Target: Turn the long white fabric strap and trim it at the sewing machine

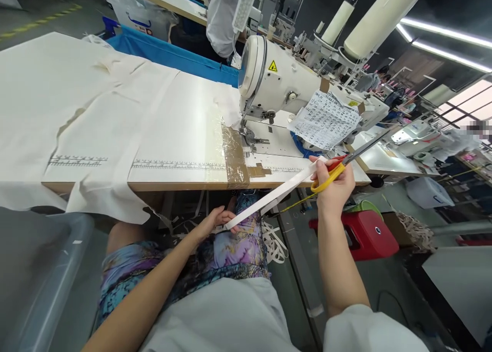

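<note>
**Operator clothing, head view**

Plain off-white top, smooth fabric, hanging loose over the lap. Same off-white on the right sleeve: short, wide cuff, soft folds, forearm bare below it. Bare left arm along its whole visible length. Busy marbled print on the lower garment: purple, lilac, blue and black, with pale yellow flecks. Skirt or shorts, can't tell. Stops short of the knee, bare there. Bare left hand and right hand. Nail and ring detail too small to tell.
</note>
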### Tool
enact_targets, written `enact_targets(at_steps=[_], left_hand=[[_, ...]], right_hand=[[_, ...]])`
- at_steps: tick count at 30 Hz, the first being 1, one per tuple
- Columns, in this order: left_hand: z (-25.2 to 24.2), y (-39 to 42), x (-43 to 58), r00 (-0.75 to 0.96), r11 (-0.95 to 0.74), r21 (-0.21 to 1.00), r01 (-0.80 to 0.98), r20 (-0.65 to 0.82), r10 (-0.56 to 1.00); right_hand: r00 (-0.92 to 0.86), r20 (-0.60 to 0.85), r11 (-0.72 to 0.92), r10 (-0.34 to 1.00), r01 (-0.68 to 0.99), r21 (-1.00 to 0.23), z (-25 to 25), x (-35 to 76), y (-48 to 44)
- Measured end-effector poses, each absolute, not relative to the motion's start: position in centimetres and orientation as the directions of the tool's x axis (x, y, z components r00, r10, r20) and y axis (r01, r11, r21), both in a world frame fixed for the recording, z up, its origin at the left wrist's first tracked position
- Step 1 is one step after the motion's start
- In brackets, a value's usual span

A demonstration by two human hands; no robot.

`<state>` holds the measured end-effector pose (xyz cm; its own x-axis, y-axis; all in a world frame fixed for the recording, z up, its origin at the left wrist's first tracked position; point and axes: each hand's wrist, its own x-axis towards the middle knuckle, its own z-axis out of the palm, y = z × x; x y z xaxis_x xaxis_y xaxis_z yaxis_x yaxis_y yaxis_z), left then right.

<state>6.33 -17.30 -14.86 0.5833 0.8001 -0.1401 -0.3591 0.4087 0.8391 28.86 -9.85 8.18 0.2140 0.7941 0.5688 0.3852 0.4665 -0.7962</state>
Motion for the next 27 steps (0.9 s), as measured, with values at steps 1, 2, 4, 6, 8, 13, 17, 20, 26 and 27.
enact_targets(at_steps=[1, 2, 4, 6, 8, 13, 17, 20, 26, 27], left_hand=[[-15.2, -17.6, 5.8, 0.574, 0.414, 0.838, -0.354, -0.155, 0.804], [-15.6, -17.8, 5.4, 0.566, 0.421, 0.838, -0.349, -0.17, 0.807], [-16.1, -18.2, 4.7, 0.551, 0.432, 0.837, -0.335, -0.198, 0.811], [-16.3, -18.5, 4.4, 0.535, 0.44, 0.838, -0.322, -0.222, 0.815], [-16.3, -18.7, 4.3, 0.516, 0.439, 0.844, -0.31, -0.238, 0.823], [-15.5, -18.9, 4.4, 0.472, 0.403, 0.875, -0.267, -0.246, 0.846], [-14.8, -19.1, 4.6, 0.463, 0.381, 0.893, -0.239, -0.24, 0.853], [-14.1, -19.0, 4.9, 0.456, 0.372, 0.895, -0.245, -0.232, 0.859], [-12.5, -18.4, 6.3, 0.454, 0.36, 0.886, -0.292, -0.202, 0.868], [-12.2, -18.4, 6.6, 0.456, 0.361, 0.885, -0.295, -0.201, 0.867]], right_hand=[[0.227, 0.581, 0.472, 0.781, 0.394, -0.789, 8.4, 29.2, -9.5], [0.244, 0.595, 0.479, 0.766, 0.4, -0.781, 8.5, 29.5, -9.3], [0.277, 0.618, 0.492, 0.736, 0.409, -0.769, 8.7, 30.1, -9.0], [0.305, 0.626, 0.493, 0.718, 0.413, -0.766, 8.9, 30.7, -9.0], [0.319, 0.624, 0.489, 0.713, 0.411, -0.77, 9.0, 31.2, -9.1], [0.338, 0.625, 0.488, 0.704, 0.409, -0.771, 9.0, 32.4, -9.5], [0.364, 0.6, 0.413, 0.712, 0.474, -0.777, 7.9, 34.4, -9.6], [0.431, 0.528, 0.258, 0.731, 0.542, -0.8, 6.2, 36.8, -10.6], [0.165, -0.174, -0.234, 0.971, 0.497, -0.836, -0.4, 36.7, -19.6], [0.009, -0.308, -0.278, 0.951, 0.456, -0.845, -1.7, 35.7, -21.7]])
